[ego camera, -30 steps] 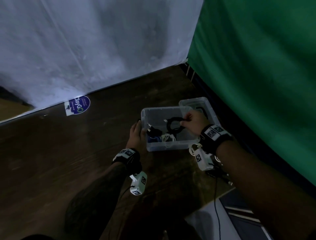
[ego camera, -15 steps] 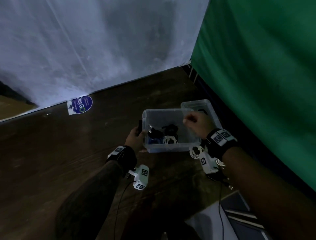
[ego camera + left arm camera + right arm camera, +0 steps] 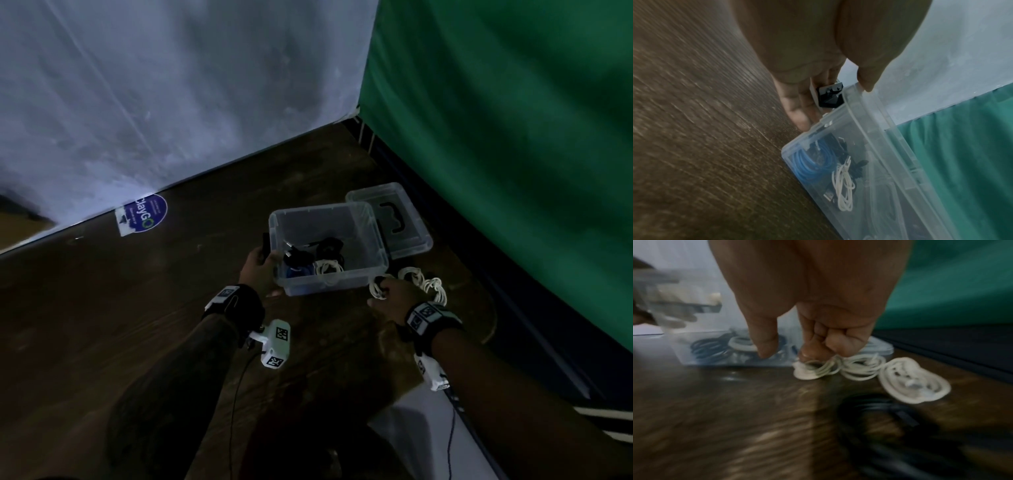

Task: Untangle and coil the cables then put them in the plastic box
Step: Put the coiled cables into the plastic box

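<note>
Right hand (image 3: 818,318) pinches the white cable (image 3: 865,369) coil beside the plastic box (image 3: 363,277), lower right of centre; left hand (image 3: 257,270) grips the box's edge; coil looks light, floppy, best lifted bunched.

The box (image 3: 363,274) and lid (image 3: 411,240) are clear, smooth plastic, slightly cloudy. The worktop (image 3: 137,308) is dark wood with visible grain and a dull sheen. The white cables (image 3: 859,369) look smooth and rubbery. The green backdrop (image 3: 513,137) is matt cloth.
</note>
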### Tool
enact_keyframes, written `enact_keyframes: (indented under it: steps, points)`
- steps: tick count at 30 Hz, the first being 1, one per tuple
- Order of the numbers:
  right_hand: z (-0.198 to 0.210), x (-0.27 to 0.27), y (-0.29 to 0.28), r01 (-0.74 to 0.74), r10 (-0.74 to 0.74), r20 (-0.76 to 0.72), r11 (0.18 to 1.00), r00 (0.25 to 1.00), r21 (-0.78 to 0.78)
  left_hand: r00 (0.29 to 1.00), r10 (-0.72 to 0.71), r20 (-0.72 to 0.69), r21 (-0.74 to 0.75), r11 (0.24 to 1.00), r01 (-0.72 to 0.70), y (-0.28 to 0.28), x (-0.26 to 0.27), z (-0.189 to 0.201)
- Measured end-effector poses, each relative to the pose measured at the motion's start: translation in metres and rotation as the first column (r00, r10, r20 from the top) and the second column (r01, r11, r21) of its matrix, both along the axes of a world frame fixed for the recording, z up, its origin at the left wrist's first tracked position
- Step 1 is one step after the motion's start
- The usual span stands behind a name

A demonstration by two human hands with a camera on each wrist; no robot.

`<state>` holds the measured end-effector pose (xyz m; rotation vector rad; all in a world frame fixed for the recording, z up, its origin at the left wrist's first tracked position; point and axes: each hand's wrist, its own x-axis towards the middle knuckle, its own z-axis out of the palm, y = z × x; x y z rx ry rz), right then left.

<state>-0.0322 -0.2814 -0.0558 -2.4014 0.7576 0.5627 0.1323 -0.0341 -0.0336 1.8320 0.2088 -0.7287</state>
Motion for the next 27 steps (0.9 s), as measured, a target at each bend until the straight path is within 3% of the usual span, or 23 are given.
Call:
enact_keyframes:
  steps: [6, 11, 14, 18, 21, 24, 27]
  points:
    - [-0.017, 0.008, 0.01, 0.037, -0.037, 0.005, 0.996, 0.999, -0.081, 0.998, 0.018, 0.065, -0.013, 1.0, -0.018, -0.001, -0.001, -0.003]
    - [0.006, -0.015, 0.016, -0.109, 0.109, 0.004, 0.994, 0.994, 0.003, 0.998, 0.022, 0.051, -0.024, 0.999, -0.021, 0.0, 0.0, -0.003]
    - [0.04, -0.024, 0.023, -0.219, 0.204, 0.113, 0.967, 0.972, 0.133, 1.0, -0.015, 0.005, -0.029, 0.999, 0.015, 0.002, -0.001, 0.0]
    - [0.09, -0.008, 0.035, -0.316, 0.247, 0.348, 0.936, 0.904, 0.156, 1.0, -0.011, 0.005, -0.02, 1.0, 0.011, 0.003, -0.001, 0.004]
    - [0.104, 0.025, 0.033, -0.308, 0.268, 0.393, 0.95, 0.88, 0.041, 1.0, 0.003, -0.006, -0.028, 1.0, -0.003, 0.002, -0.002, 0.006]
    - [0.094, 0.057, 0.027, -0.262, 0.292, 0.269, 0.955, 0.918, -0.142, 1.0, 0.002, -0.026, -0.04, 0.999, -0.003, 0.002, -0.001, 0.006]
    - [0.076, 0.077, 0.025, -0.251, 0.289, 0.16, 0.943, 0.944, -0.22, 0.999, 0.001, -0.033, -0.043, 0.999, -0.003, 0.003, -0.001, 0.007]
